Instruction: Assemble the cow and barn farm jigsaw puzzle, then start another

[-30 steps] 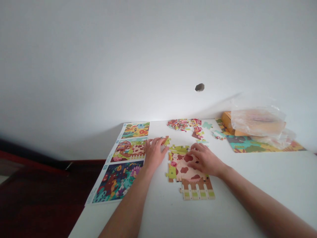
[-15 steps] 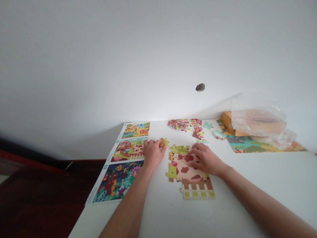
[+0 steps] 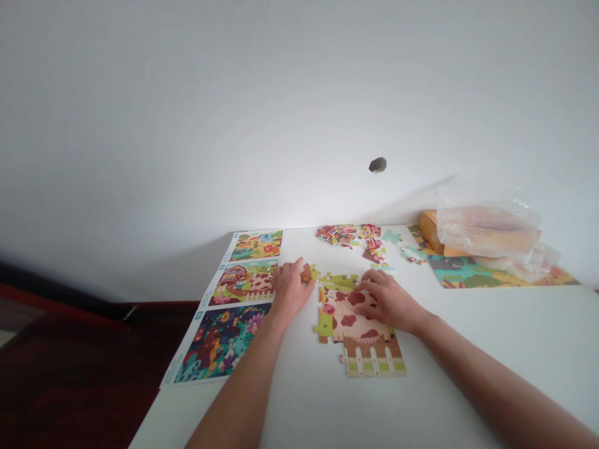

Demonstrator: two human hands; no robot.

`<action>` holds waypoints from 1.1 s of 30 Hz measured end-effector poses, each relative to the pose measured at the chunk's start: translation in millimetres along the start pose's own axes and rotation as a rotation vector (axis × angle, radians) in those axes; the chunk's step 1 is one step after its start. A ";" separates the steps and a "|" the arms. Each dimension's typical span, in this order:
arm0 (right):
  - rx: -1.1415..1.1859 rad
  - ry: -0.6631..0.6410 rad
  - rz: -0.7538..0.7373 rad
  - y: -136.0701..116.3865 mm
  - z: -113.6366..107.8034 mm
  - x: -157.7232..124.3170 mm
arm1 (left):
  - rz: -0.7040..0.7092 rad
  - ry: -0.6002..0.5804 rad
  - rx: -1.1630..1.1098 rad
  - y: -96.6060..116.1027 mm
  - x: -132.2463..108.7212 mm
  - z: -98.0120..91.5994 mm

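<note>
A partly assembled puzzle showing a brown-spotted cow and a fence point(image 3: 360, 337) lies on the white table point(image 3: 468, 349). My left hand point(image 3: 289, 288) sits at the puzzle's upper left corner, its fingers pinched on a small orange and yellow puzzle piece point(image 3: 309, 272) that touches the assembled edge. My right hand point(image 3: 388, 300) rests flat on the top of the cow picture, fingers spread and pressing down.
A reference sheet with three coloured pictures point(image 3: 234, 305) lies left of the puzzle. Several loose pieces point(image 3: 355, 237) lie at the table's far edge. An orange box under a clear plastic bag point(image 3: 486, 231) sits on another picture sheet point(image 3: 477, 271) at the right.
My left hand has brought the small piece a little down and right, against the puzzle's top left corner. The right hand has stayed on the cow picture.
</note>
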State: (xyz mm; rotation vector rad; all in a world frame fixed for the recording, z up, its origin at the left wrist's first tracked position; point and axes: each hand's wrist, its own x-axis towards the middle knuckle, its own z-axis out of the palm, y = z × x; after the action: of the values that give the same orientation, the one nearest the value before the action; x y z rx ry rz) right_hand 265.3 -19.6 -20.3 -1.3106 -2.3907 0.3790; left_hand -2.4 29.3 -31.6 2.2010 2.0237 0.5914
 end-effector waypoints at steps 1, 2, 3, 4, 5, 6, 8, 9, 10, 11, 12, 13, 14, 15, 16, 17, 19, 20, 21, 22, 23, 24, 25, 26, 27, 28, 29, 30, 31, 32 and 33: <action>-0.001 0.000 0.000 -0.1 0.0 -0.1 | -0.015 -0.002 -0.010 -0.3 0.6 0.4; -0.001 0.001 0.000 -0.2 0.0 -0.3 | -0.026 0.001 -0.030 -0.5 1.2 0.8; -0.001 0.003 -0.002 -0.2 0.1 -0.5 | -0.033 0.008 -0.062 -0.7 1.6 1.1; 0.000 0.006 -0.005 -0.1 0.1 -0.6 | -0.035 0.025 -0.106 -0.9 1.8 1.4; 0.001 0.012 -0.008 0.1 0.1 -0.7 | -0.028 0.050 -0.163 -0.9 2.0 1.6; 0.003 0.015 -0.011 0.3 0.2 -0.8 | -0.011 0.083 -0.229 -0.9 2.0 1.7; 0.007 0.019 -0.013 0.3 0.0 -0.7 | 0.040 0.156 -0.400 -0.3 1.9 1.2; 0.007 0.017 -0.012 0.0 -0.3 -0.7 | 0.062 0.179 -0.512 0.5 1.6 0.4; 0.007 0.016 -0.013 -0.7 -0.7 -0.6 | 0.077 0.187 -0.638 1.5 1.0 -0.7; 0.008 0.016 -0.017 -1.9 -1.2 -0.5 | 0.084 0.168 -0.764 2.9 0.0 -2.3; 0.012 0.022 -0.023 -3.7 -2.0 -0.4 | 0.084 0.122 -0.877 4.6 -1.6 -4.3; 0.021 0.038 -0.030 -6.0 -2.9 -0.5 | 0.082 0.052 -0.967 6.6 -3.8 -6.6; 0.038 0.061 -0.037 -8.8 -3.9 -0.6 | 0.091 -0.051 -1.008 8.8 -6.6 -9.1; 0.060 0.092 -0.049 -11.8 -5.0 -0.7 | 0.111 -0.167 -1.014 11.2 -9.9 -11.6; 0.084 0.122 -0.069 -14.8 -6.0 -1.0 | 0.143 -0.310 -1.015 13.6 -13.5 -13.8; 0.107 0.145 -0.103 -17.5 -6.7 -1.3 | 0.177 -0.438 -1.017 16.1 -17.0 -15.6; 0.137 0.140 -0.208 -21.4 -7.2 -2.1 | 0.230 -0.620 -1.038 20.3 -22.8 -17.6; 0.144 0.117 -0.270 -22.3 -7.0 -2.4 | 0.247 -0.674 -1.051 21.8 -24.6 -17.8; 0.149 0.093 -0.325 -22.7 -6.5 -2.6 | 0.258 -0.707 -1.067 22.9 -25.7 -17.6; 0.152 0.073 -0.364 -22.8 -5.9 -2.7 | 0.264 -0.724 -1.085 23.5 -26.1 -17.1; 0.154 0.063 -0.391 -22.9 -5.5 -2.6 | 0.266 -0.732 -1.101 23.6 -26.0 -16.5; 0.154 0.062 -0.412 -23.1 -5.2 -2.4 | 0.263 -0.732 -1.113 23.5 -25.5 -15.9; 0.152 0.066 -0.428 -23.9 -5.2 -2.0 | 0.258 -0.727 -1.118 23.2 -25.0 -15.4; 0.149 0.068 -0.442 -25.4 -5.4 -1.7 | 0.249 -0.723 -1.114 23.0 -24.4 -15.1; 0.146 0.069 -0.454 -27.6 -5.7 -1.4 | 0.238 -0.723 -1.104 22.8 -23.9 -15.0; 0.142 0.074 -0.467 -30.6 -6.0 -1.3 | 0.229 -0.728 -1.094 22.8 -23.6 -15.1; 0.138 0.084 -0.478 -34.2 -6.1 -1.4 | 0.227 -0.734 -1.092 23.0 -23.2 -15.3; 0.135 0.096 -0.485 -38.4 -6.0 -1.8 | 0.238 -0.727 -1.102 23.3 -22.9 -15.6; 0.134 0.107 -0.495 -42.8 -5.6 -2.5 | 0.260 -0.705 -1.117 23.7 -22.6 -16.0; 0.135 0.107 -0.506 -47.3 -5.1 -3.5 | 0.290 -0.669 -1.129 24.1 -22.1 -16.3; 0.139 0.087 -0.520 -51.5 -4.5 -4.8 | 0.321 -0.626 -1.134 24.4 -21.7 -16.5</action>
State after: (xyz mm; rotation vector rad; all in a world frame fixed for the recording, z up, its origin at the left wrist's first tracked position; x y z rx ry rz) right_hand 231.4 -50.6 3.9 -0.5969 -2.4632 0.3177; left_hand 13.9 2.2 -13.2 1.6293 0.6963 0.6985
